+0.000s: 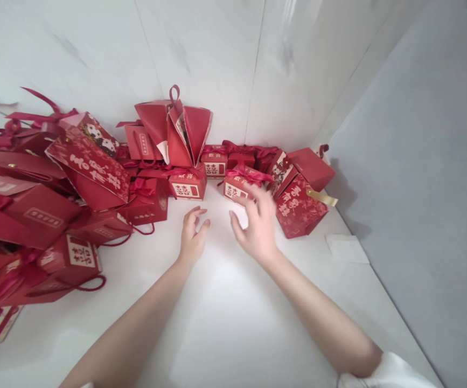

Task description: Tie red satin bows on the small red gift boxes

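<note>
My left hand (194, 235) hovers over the white surface with its fingers curled loosely apart and nothing in them. Just beyond it stands a red gift box (187, 184) with a cream label. My right hand (258, 223), a little blurred, has its thumb and fingers spread and holds nothing. Its fingers reach in front of a small red gift box (236, 186) with a ribbon bow, partly covering it; I cannot tell whether they touch. To the right of that hand leans a patterned red box (300, 207) with a gold strap.
Many red boxes and bags are heaped on the left, among them a panda-print box (91, 161). Pointed red boxes (174, 132) stand on others against the marbled wall (209, 48). A white flat piece (347, 249) lies by the grey right wall (427, 178).
</note>
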Available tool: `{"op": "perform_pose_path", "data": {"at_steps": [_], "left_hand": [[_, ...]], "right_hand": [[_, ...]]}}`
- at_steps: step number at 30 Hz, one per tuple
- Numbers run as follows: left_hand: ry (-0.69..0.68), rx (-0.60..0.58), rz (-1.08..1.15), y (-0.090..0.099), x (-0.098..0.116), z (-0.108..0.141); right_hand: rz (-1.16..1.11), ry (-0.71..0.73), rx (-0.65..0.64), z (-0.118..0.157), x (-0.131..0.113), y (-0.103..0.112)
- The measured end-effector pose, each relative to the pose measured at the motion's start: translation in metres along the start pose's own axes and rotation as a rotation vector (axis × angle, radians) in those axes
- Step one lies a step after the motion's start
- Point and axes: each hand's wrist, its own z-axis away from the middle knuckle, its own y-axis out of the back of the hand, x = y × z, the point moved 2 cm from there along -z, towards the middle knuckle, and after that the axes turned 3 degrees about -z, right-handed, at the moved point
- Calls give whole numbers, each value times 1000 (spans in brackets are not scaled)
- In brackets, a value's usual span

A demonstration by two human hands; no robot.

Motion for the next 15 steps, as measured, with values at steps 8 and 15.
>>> {"op": "perform_pose_path", "data": {"at_steps": [8, 15], "left_hand": [[-33, -143, -100, -3, 5, -1], [-175, -716, 167, -7, 28, 16]], "right_hand": [[596, -554, -257, -45, 50, 128], [53, -330, -633, -44, 21, 137]]}}
